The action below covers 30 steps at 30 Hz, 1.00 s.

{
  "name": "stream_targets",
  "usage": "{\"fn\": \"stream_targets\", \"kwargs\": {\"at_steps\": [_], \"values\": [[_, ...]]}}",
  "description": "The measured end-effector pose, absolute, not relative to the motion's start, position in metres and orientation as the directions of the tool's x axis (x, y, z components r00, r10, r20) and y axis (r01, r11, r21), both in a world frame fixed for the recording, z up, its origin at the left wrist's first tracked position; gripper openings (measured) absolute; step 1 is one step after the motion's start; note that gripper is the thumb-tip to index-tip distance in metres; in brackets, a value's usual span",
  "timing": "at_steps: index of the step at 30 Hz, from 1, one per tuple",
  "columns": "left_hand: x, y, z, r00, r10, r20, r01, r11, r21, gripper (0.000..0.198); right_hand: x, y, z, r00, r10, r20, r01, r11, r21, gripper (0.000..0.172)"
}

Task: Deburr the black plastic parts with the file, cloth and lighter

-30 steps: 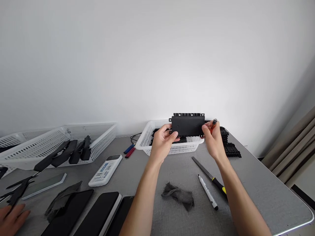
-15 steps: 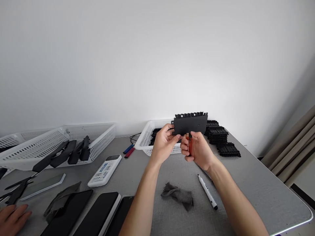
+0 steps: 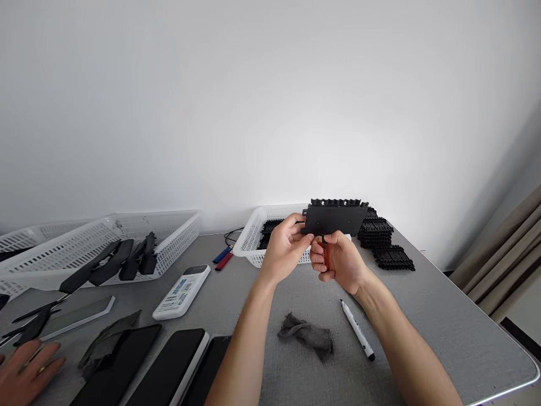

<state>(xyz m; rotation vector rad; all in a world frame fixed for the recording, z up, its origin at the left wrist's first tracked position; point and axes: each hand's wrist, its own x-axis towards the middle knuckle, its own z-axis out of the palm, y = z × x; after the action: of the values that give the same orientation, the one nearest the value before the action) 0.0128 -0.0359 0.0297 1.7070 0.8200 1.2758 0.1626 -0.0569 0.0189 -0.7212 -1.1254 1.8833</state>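
My left hand pinches the lower left corner of the black plate between thumb and fingers. The plate is held upright in the air above the bench, in front of the near white basket. My right hand is clenched around a small orange tool just under the plate's lower edge; I cannot tell whether the tool touches the plate. I judge the plate to be light, thin, stiff moulded plastic with a matt, non-slippery surface. It is best held by its short ends or corners, since the row of small ribs along its top edge and the corner tabs look like the parts most likely to snap.

Surroundings, left to right:
- a co-worker's hand lies flat at the bench corner
- a long white basket holds black strips
- dark flat slabs lie near the front edge
- a white handset lies beside them
- blue and red pens lie near the basket
- a grey cloth and a marker lie below my hands
- stacked black parts sit just right of the plate, close enough to be knocked by a wide swing
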Motion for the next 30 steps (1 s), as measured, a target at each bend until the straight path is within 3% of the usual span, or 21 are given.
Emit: {"fn": "stream_targets", "kwargs": {"at_steps": [10, 17, 24, 30], "values": [[0.012, -0.033, 0.026, 0.272, 0.856, 0.439, 0.052, -0.469, 0.882, 0.020, 0.162, -0.057, 0.018, -0.504, 0.861, -0.069, -0.379, -0.292, -0.878, 0.022], [0.013, -0.028, 0.024, 0.203, 0.879, 0.431, -0.032, -0.434, 0.900, 0.028, 0.166, -0.057, 0.020, -0.518, 0.855, -0.040, -0.407, -0.287, -0.867, 0.035], [0.010, -0.016, 0.014, 0.041, 0.896, 0.443, -0.093, -0.438, 0.894, 0.041, 0.180, -0.051, 0.024, -0.359, 0.932, -0.046, -0.468, -0.222, -0.855, 0.029], [0.009, -0.017, 0.015, 0.043, 0.896, 0.442, -0.125, -0.435, 0.892, 0.044, 0.182, -0.049, 0.025, -0.351, 0.932, -0.092, -0.468, -0.260, -0.845, 0.023]]}}
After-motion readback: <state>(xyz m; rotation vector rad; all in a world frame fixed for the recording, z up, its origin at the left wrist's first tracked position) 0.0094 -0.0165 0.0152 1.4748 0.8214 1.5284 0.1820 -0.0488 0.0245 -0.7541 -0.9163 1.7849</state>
